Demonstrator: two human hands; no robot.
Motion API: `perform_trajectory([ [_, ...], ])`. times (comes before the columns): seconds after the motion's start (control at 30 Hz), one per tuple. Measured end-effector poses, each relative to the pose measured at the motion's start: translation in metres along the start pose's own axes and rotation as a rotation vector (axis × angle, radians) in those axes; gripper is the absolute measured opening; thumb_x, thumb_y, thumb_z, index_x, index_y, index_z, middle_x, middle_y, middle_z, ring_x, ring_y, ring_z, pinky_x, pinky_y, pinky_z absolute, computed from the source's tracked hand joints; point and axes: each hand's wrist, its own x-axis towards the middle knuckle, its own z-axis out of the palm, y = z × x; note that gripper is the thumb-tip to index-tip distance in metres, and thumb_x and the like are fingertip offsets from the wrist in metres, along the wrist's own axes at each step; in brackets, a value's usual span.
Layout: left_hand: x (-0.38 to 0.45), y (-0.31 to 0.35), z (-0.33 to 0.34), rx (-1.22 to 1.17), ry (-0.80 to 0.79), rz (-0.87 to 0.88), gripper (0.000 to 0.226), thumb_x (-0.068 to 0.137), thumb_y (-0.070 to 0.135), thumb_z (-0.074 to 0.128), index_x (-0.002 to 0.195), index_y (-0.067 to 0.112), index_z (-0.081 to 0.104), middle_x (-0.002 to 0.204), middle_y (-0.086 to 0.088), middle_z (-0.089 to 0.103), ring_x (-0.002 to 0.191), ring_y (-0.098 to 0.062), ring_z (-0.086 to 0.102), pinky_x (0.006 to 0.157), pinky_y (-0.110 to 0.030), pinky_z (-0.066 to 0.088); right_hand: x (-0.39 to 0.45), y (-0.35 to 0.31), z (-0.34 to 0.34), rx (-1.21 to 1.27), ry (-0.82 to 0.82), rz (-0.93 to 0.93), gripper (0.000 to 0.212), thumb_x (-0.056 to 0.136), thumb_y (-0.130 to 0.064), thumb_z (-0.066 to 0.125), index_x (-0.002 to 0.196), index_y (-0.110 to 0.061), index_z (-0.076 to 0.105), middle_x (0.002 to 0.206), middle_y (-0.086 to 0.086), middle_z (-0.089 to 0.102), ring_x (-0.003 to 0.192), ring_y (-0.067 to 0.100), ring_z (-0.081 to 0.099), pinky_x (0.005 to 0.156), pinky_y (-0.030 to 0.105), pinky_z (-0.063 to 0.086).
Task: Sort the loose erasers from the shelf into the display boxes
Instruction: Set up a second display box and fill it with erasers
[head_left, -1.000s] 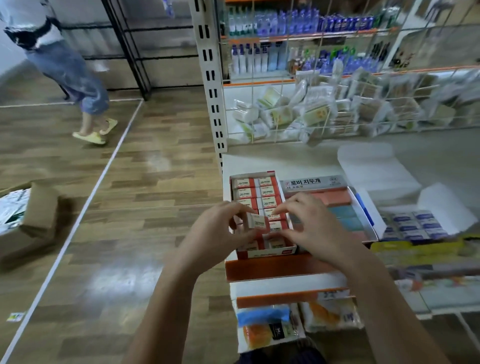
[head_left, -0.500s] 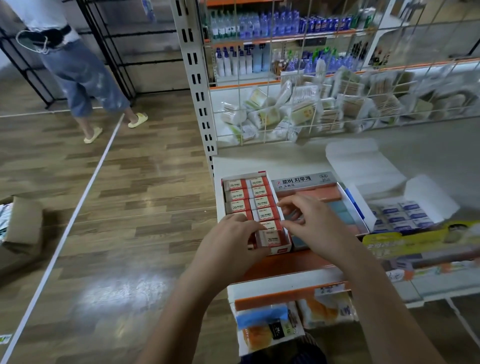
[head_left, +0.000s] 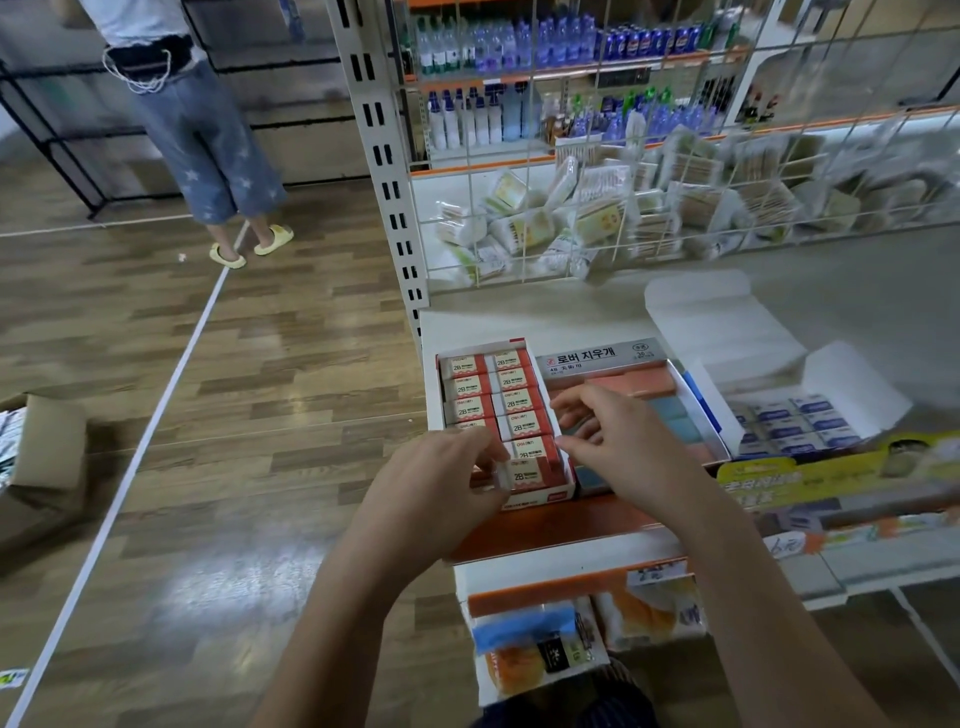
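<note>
You see red-and-white 2B erasers (head_left: 511, 402) in a red-and-white display box (head_left: 535, 500). Beside it, the grey-labelled box (head_left: 597, 358) shows salmon-pink and pale blue blocks. The white box (head_left: 852, 384) on your right holds blue-and-white erasers (head_left: 795, 423). The shelf edge (head_left: 550, 525) is orange, the price strip below white. The floor (head_left: 208, 415) is brown wood-grain, crossed by a white line (head_left: 156, 410). The person (head_left: 202, 135) behind wears star-patterned blue jeans and yellow slippers (head_left: 252, 247).
</note>
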Motion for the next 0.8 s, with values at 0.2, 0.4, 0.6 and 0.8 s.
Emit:
perform_trajectory([
  [0.2, -0.001, 0.003, -0.007, 0.085, 0.006, -0.035, 0.030, 0.087, 0.050, 0.054, 0.111, 0.033, 0.058, 0.105, 0.016, 0.061, 0.073, 0.003, 0.047, 0.055, -0.008, 0.033, 0.000, 0.000, -0.001, 0.003, -0.006, -0.007, 0.031, 0.086, -0.019, 0.064, 0.116, -0.021, 0.057, 0.095, -0.012, 0.054, 0.078, -0.004, 0.051, 0.066, 0.009, 0.043],
  [0.4, 0.001, 0.001, -0.014, 0.081, -0.087, -0.073, 0.031, 0.091, 0.048, 0.048, 0.115, 0.031, 0.058, 0.105, 0.015, 0.063, 0.070, 0.004, 0.051, 0.053, -0.009, 0.034, -0.001, 0.002, 0.000, -0.003, -0.009, -0.013, 0.031, 0.087, -0.019, 0.063, 0.117, -0.020, 0.057, 0.097, -0.010, 0.055, 0.080, -0.001, 0.053, 0.067, 0.009, 0.043],
  [0.6, 0.006, 0.005, -0.007, 0.067, -0.109, -0.072, 0.031, 0.091, 0.045, 0.051, 0.118, 0.030, 0.056, 0.113, 0.012, 0.062, 0.089, 0.000, 0.053, 0.071, -0.015, 0.047, -0.001, 0.002, 0.001, 0.004, -0.005, -0.020, 0.031, 0.087, -0.019, 0.063, 0.117, -0.019, 0.057, 0.095, -0.011, 0.054, 0.080, 0.000, 0.054, 0.070, 0.010, 0.044],
  [0.8, 0.011, 0.012, 0.003, 0.056, -0.030, -0.032, 0.029, 0.089, 0.043, 0.056, 0.117, 0.035, 0.056, 0.121, 0.010, 0.057, 0.099, -0.001, 0.043, 0.079, -0.020, 0.044, -0.002, 0.003, 0.002, -0.004, 0.016, -0.032, 0.031, 0.087, -0.019, 0.062, 0.118, -0.021, 0.057, 0.097, -0.011, 0.053, 0.084, 0.002, 0.054, 0.071, 0.010, 0.045],
])
